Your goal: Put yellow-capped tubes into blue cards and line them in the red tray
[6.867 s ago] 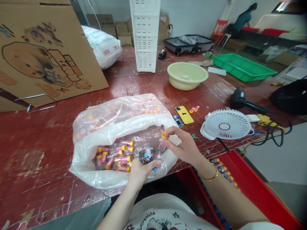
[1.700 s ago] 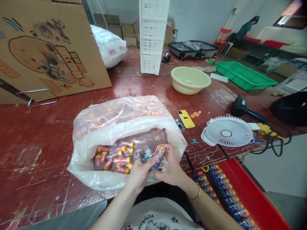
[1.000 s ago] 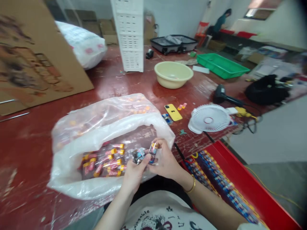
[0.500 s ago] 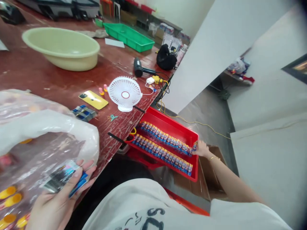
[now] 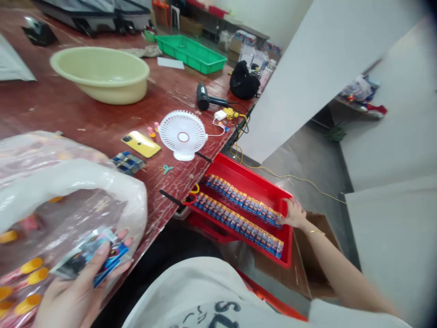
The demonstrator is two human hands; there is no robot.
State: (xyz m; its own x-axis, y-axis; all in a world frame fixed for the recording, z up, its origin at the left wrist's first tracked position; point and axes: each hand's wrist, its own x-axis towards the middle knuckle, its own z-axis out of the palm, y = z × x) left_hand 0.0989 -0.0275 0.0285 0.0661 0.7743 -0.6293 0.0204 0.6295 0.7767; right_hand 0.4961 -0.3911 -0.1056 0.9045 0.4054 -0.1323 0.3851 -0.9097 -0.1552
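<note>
Several flat printed packets point(image 5: 82, 255) are pinched under the thumb of my left hand point(image 5: 77, 287), over the large clear plastic bag point(image 5: 119, 184) that holds pink items with yellow caps point(image 5: 29, 304). My right hand point(image 5: 294, 213) reaches to the right end of the red tray point(image 5: 257, 175), its fingers at the last packet of the upper row. Inside the tray, two long rows of small blue and orange packets point(image 5: 235, 221) overlap one another. Whether my right fingers grip a packet is too small to make out.
A white fan point(image 5: 183, 135), a yellow phone point(image 5: 141, 144), a hair dryer point(image 5: 205, 98) and a pale basin point(image 5: 102, 75) stand on the red table point(image 5: 82, 120). Behind them is a green tray point(image 5: 191, 53). A cardboard box point(image 5: 317, 264) lies below my right forearm.
The view has shifted slightly, so the table and tray appear further right. My right hand remains at the tray's end, with its fingers a little more spread. My left hand still holds the packets.
</note>
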